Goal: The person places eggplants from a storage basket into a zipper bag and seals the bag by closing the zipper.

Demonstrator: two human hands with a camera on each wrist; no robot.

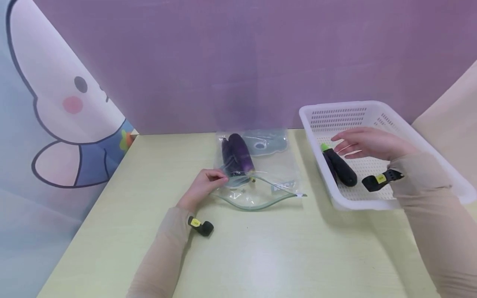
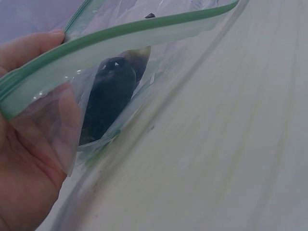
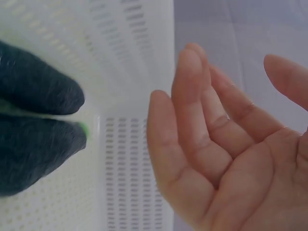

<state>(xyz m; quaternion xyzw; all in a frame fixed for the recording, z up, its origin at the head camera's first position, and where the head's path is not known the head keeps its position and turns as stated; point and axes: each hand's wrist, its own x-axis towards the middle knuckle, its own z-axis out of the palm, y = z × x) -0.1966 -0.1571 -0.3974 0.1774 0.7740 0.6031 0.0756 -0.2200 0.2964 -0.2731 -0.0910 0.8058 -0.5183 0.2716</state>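
Observation:
My left hand [image 1: 205, 185] pinches the left side of the mouth of a clear zip bag [image 1: 277, 167] lying on the table. The bag's green-edged mouth [image 2: 144, 24] gapes toward me. Inside lie a purple eggplant [image 1: 241, 152] and a darker long vegetable [image 1: 227, 155] beside it, seen through the plastic. My right hand [image 1: 367, 144] is over the white basket [image 1: 337, 203], fingers loosely bent and holding nothing. Left of its fingers, two dark, long vegetables lie along the basket's left wall; the nearer-to-hand dark vegetable [image 1: 342, 167] has a bright green end.
The pale table [image 1: 261, 248] runs back to a purple backdrop [image 1: 186, 66]. A cloth with a cartoon rabbit [image 1: 56, 95] hangs on the left. The basket's perforated walls rise around the vegetables, and its rim stands a short way right of the bag.

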